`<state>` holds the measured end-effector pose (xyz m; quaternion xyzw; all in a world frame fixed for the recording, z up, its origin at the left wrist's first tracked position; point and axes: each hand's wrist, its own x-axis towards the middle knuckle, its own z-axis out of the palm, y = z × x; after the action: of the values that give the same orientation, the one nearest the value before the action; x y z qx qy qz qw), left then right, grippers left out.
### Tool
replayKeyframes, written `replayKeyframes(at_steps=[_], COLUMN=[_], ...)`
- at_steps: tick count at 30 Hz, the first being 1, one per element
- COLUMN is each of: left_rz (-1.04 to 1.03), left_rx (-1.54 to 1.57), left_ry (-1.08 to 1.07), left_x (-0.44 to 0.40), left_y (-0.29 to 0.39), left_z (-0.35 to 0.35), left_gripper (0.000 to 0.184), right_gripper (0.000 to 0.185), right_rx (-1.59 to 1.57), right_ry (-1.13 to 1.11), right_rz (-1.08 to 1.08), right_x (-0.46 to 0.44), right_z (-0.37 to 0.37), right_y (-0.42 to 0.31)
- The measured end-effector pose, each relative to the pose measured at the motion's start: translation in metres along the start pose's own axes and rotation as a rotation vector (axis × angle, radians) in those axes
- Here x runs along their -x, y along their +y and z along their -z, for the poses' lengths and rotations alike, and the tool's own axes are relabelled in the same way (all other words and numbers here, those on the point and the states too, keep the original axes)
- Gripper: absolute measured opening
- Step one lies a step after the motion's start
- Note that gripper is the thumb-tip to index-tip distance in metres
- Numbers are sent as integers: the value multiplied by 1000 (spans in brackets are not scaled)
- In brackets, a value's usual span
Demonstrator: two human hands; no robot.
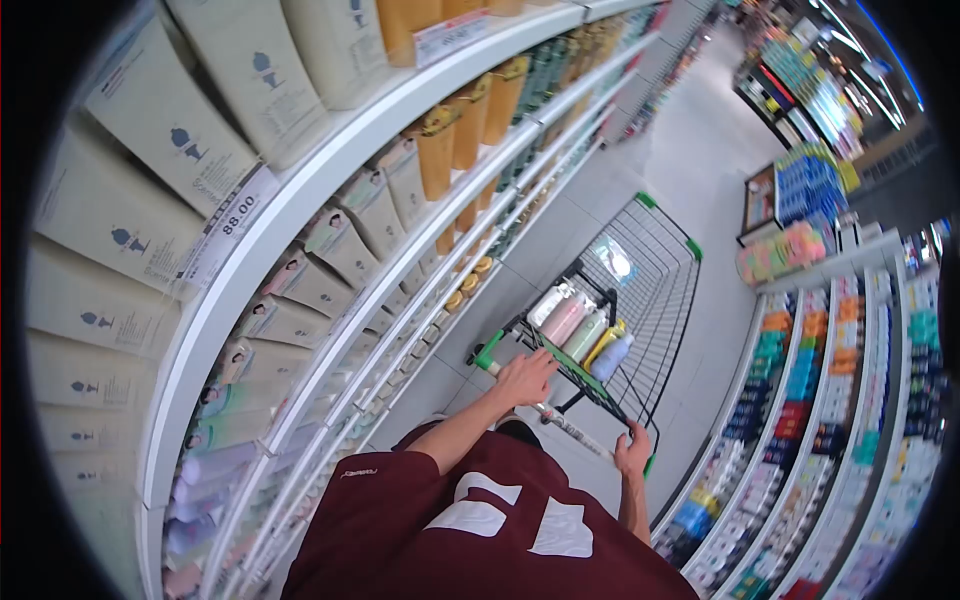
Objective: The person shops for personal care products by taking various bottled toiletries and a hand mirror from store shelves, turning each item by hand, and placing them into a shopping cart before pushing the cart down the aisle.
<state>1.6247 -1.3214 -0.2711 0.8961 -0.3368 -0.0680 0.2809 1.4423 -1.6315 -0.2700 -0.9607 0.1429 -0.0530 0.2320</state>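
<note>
A wire shopping cart (660,290) with green corners stands in front of me. Near its handle lie several bottles, among them a pink bottle (566,318), a light green bottle (586,335), a yellow item (604,345) and a lavender bottle (612,357). My left hand (527,377) rests at the left part of the cart handle (575,432), its fingers pointing toward the bottles; whether they close on the bar is hidden. Around the right end of the handle, my right hand (632,450) has its fingers wrapped.
Shelves (270,130) packed with pale boxes and tubes run close along the left. More curved shelves (790,430) with colourful goods stand at the right. A display of blue packs (808,188) is farther up the aisle on the right. Grey floor tiles (650,150) stretch ahead.
</note>
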Motion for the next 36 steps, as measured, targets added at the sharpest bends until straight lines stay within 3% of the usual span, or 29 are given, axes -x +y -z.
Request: replayKeyframes(at_steps=[3, 5, 9, 11, 12, 13, 17, 19, 21, 24, 25, 27, 32, 36], left_rz=[51, 80, 55, 46, 11, 31, 23, 68, 140, 448, 442, 464, 630, 615], left_rx=[-7, -5, -60, -56, -124, -128, -87, -141, -61, 611, 607, 745, 640, 600], left_ry=[-32, -44, 27, -66, 75, 84, 165, 135, 119, 125, 126, 358, 580, 636], left_x=[-20, -31, -54, -66, -69, -72, -88, -88, -81, -54, -39, -8, 56, 83], left_y=[1, -1, -5, -3, -6, -3, -1, 2, 13, 35, 30, 20, 2, -17], left_z=[3, -1, -11, -5, -18, -17, -18, -17, -2, 52, 61, 77, 161, 191], left_gripper=[45, 45, 46, 49, 47, 47, 31, 24, 22, 30, 30, 34, 29, 30], right_gripper=[18, 16, 23, 26, 30, 34, 47, 53, 60, 71, 71, 77, 50, 45], right_rx=[58, -141, -282, -423, -440, -456, -595, -569, -585, -428, -426, -336, -74, -63], right_ry=[-169, -44, -169, -314, -389, -461, -572, -592, -581, -429, -421, -287, -311, -223], right_rz=[-212, -34, 177, 245, 312, 380, 758, 835, 936, 1049, 1050, 1120, 1104, 1151], right_x=[-59, -100, -196, -238, -255, -268, -289, -280, -273, -264, -261, -253, -244, -245], right_z=[4, -16, -37, -44, -40, -33, -13, 16, 32, 49, 49, 51, 52, 44], right_y=[-9, -13, -83, -137, -174, -212, -338, -400, -445, -501, -516, -539, -579, -579])
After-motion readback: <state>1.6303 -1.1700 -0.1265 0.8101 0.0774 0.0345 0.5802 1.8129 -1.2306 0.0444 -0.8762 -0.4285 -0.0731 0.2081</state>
